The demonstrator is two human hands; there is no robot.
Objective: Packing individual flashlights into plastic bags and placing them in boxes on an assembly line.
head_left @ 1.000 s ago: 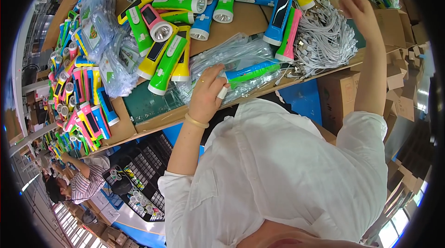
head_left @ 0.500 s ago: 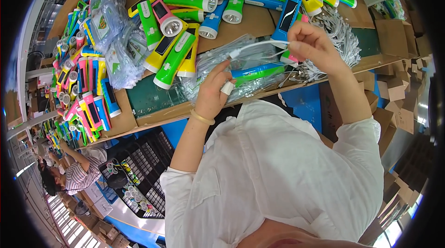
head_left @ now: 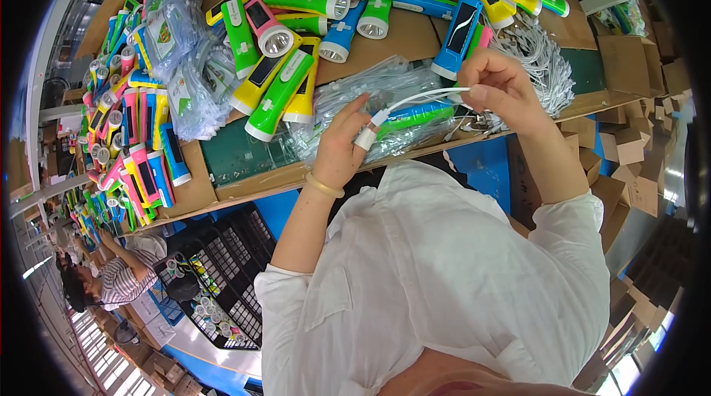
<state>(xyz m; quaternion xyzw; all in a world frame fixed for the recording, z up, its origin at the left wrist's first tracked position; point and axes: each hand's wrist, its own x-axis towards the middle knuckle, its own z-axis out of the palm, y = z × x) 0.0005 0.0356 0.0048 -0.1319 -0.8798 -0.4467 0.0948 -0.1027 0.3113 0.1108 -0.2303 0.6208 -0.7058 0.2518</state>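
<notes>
My right hand (head_left: 498,92) pinches a short white cable (head_left: 424,95) between thumb and fingers, just above the bench edge. The cable arches left to its plug end, which sits at the fingertips of my left hand (head_left: 342,143). Those fingers are closed round the plug, and a white wrap (head_left: 365,137) covers one of them. Under the cable, a blue-and-green flashlight (head_left: 418,116) lies among clear plastic bags (head_left: 348,96). A blue flashlight (head_left: 457,37) with a dark panel rests just beyond my right hand.
Many colourful flashlights (head_left: 318,2) pile up at the far side and left. A bundle of white cables (head_left: 544,63) lies right of my right hand. Stacked clear bags (head_left: 185,48) stand at left. Black crates (head_left: 229,266) and a person (head_left: 122,277) are lower left; cardboard boxes (head_left: 629,63) at right.
The plug end of the cable has come down to my left fingers, which now close on it. My right hand has shifted slightly downward, still pinching the cable.
</notes>
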